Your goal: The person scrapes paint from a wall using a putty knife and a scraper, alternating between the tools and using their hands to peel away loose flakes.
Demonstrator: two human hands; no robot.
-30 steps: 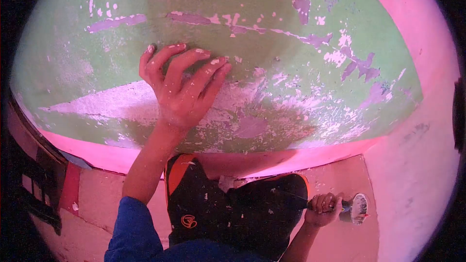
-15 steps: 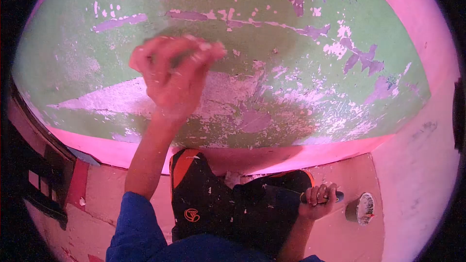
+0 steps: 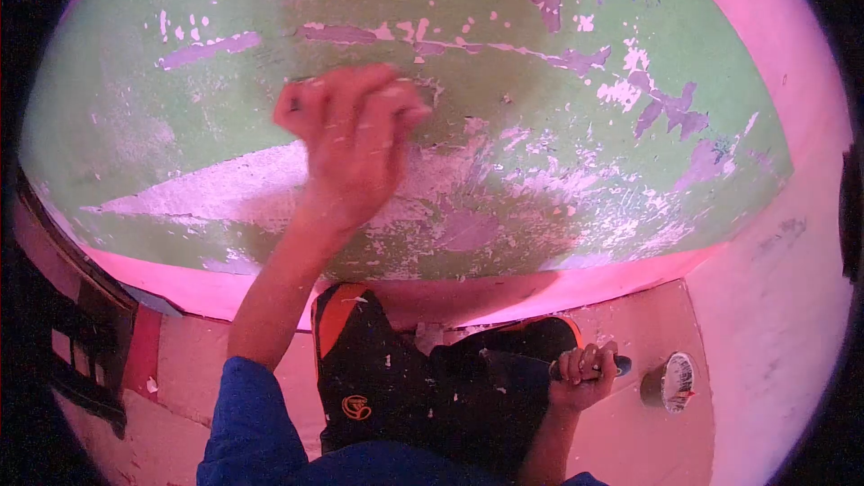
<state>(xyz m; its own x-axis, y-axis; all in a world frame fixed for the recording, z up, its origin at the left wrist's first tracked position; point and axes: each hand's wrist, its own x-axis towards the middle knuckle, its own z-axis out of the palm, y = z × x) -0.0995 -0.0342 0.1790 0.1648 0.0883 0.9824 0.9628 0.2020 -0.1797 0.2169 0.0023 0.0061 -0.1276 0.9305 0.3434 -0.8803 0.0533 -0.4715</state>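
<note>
My left hand (image 3: 355,126) is pressed against the green wall (image 3: 225,117) above a pale bare patch. Its fingers are bent round something thin whose edge barely shows; motion blur hides what it is. The paint around it is chipped, with lilac and white spots. Low on the right, beside my thigh, my right hand (image 3: 583,376) is closed round the dark handle of a tool (image 3: 623,365). A flat, greyish blade seems to reach from it to the left over my dark trousers.
A small tub (image 3: 677,382) with white residue and something red inside stands on the floor (image 3: 648,324) right of my right hand. The pale side wall (image 3: 783,306) rises at the right. Dark furniture (image 3: 81,342) stands at the left. White flakes lie on my trousers.
My left hand has moved a little to the right across the wall. My right hand, still round the handle, has shifted slightly to the left.
</note>
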